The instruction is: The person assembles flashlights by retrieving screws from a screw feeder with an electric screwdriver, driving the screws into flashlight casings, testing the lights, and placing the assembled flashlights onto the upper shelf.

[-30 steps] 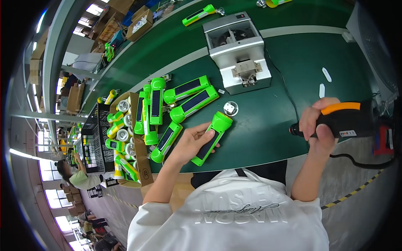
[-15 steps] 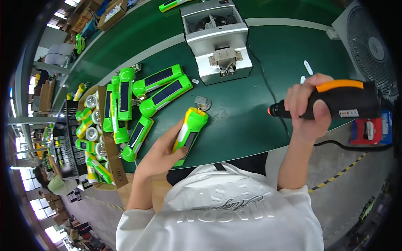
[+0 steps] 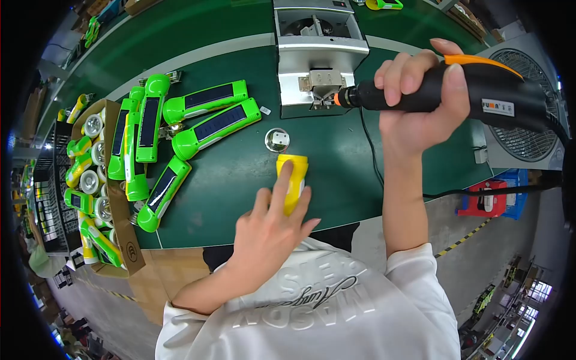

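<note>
My left hand (image 3: 267,231) has its fingers and thumb around a flashlight body (image 3: 293,191), yellow side up, which lies on the bench with its wide end pointing away from me. Just beyond that end sits a round silver lamp part (image 3: 277,140). In my right hand (image 3: 423,99) is a black and orange electric screwdriver (image 3: 489,90), held level. Its orange-ringed tip meets the front outlet of a silver screw feeder (image 3: 321,60); whether a screw is on the bit I cannot make out.
Several green flashlights with solar panels (image 3: 216,127) lie on the left of the green bench (image 3: 234,186). Beside them a cardboard box (image 3: 129,240) holds more flashlights and lamp heads. A fan (image 3: 522,90) stands at the right, and the screwdriver's cable (image 3: 480,192) hangs below it.
The screwdriver has moved left and away from me to the feeder's outlet. My left hand has turned the flashlight yellow side up. The view has shifted too.
</note>
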### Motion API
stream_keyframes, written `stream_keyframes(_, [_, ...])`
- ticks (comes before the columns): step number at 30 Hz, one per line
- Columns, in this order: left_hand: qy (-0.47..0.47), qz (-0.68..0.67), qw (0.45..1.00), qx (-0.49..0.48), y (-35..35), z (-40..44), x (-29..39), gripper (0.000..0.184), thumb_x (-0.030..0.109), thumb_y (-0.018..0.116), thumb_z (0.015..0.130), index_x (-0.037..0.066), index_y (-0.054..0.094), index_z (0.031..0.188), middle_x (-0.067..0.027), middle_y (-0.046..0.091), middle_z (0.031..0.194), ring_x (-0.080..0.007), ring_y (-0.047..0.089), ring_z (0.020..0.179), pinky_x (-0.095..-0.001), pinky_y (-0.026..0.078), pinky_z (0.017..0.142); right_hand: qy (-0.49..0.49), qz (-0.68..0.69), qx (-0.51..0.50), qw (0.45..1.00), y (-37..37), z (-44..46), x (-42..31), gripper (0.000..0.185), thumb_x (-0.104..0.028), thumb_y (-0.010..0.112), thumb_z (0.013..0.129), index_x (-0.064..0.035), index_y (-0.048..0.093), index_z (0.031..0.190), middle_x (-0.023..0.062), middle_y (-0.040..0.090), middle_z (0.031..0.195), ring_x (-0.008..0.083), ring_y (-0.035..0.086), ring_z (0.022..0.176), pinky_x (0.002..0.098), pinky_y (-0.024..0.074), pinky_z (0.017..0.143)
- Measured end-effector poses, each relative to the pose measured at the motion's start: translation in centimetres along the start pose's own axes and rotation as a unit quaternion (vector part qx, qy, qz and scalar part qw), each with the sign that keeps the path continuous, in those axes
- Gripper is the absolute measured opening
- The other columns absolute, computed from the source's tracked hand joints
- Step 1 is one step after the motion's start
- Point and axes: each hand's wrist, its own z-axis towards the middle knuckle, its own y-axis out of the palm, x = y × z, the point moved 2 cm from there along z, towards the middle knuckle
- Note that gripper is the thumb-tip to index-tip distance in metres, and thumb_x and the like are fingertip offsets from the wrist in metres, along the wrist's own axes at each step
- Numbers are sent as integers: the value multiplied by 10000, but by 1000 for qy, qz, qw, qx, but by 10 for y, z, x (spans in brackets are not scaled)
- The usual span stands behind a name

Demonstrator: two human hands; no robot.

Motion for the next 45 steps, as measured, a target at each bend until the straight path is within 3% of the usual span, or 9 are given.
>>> stream_keyframes(9, [245, 19, 968, -54, -6, 20, -39, 586, 66, 671, 743, 88, 629, 1328, -116, 530, 1447, -189, 608, 866, -264, 565, 600, 12, -57, -17, 998, 3, 2, 16, 409, -367, 475, 989, -22, 481, 1208, 28, 494, 668, 151, 454, 514, 368, 445, 603])
stream_keyframes(18, [185, 116, 976, -26, -5, 32, -36, 401, 142, 709, 703, 54, 646, 1089, -61, 563, 974, -209, 574, 919, -346, 481, 736, -32, -117, -198, 973, 17, 5, 17, 364, -212, 536, 981, 31, 479, 1246, 73, 512, 667, 156, 481, 499, 359, 458, 539])
stream_keyframes(23, [111, 136, 984, -7, -11, 35, -56, 426, 218, 750, 736, 56, 595, 1099, -70, 587, 1062, -227, 601, 947, -355, 458, 794, 107, -21, -146, 983, 13, 29, 31, 344, -234, 468, 1005, 8, 515, 1245, 49, 488, 659, 144, 450, 475, 337, 444, 563])
stream_keyframes(25, [89, 158, 983, 13, -7, 40, -63, 455, 267, 760, 764, 54, 583, 1125, -71, 603, 1121, -224, 606, 957, -352, 454, 804, 188, 48, -45, 980, 23, 35, 34, 207, -109, 633, 944, 5, 561, 1101, 60, 544, 621, 144, 512, 446, 289, 440, 452])
stream_keyframes(26, [94, 168, 980, 57, -1, 43, -67, 388, 151, 694, 757, 83, 600, 1128, -65, 623, 1122, -197, 591, 879, -353, 445, 777, 179, 14, -88, 980, 25, 42, 30, 217, -128, 629, 946, 3, 552, 1102, 62, 540, 623, 150, 506, 450, 298, 439, 455])
stream_keyframes(32, [125, 116, 983, 63, 4, 29, -57, 558, 258, 706, 861, 44, 553, 1353, -108, 594, 1330, -266, 583, 1108, -452, 445, 976, 222, 43, -122, 966, 23, 53, 38, 218, -161, 614, 949, -11, 549, 1093, 56, 525, 612, 147, 481, 434, 306, 429, 454])
stream_keyframes(41, [90, 25, 995, 19, 6, 52, -58, 449, 78, 675, 837, 18, 582, 1273, -127, 603, 1263, -300, 600, 1114, -421, 499, 919, 231, 75, -142, 960, 7, 33, 35, 297, -265, 600, 979, -23, 541, 1141, 56, 517, 599, 157, 481, 415, 323, 436, 457])
stream_keyframes(42, [87, 20, 996, 29, 7, 56, -60, 439, 78, 678, 841, 17, 583, 1265, -127, 605, 1258, -308, 599, 1117, -428, 500, 917, 218, 92, -214, 948, -2, 28, 34, 369, -274, 436, 1004, -28, 528, 1264, 28, 483, 670, 131, 425, 468, 321, 430, 566])
stream_keyframes(45, [68, -121, 989, 50, 3, 67, -59, 414, 108, 701, 862, 30, 591, 1253, -122, 621, 1223, -334, 614, 1085, -444, 506, 911, 195, 112, -204, 953, -2, 11, 30, 391, -294, 428, 992, -46, 540, 1273, 16, 484, 673, 119, 411, 467, 318, 419, 552])
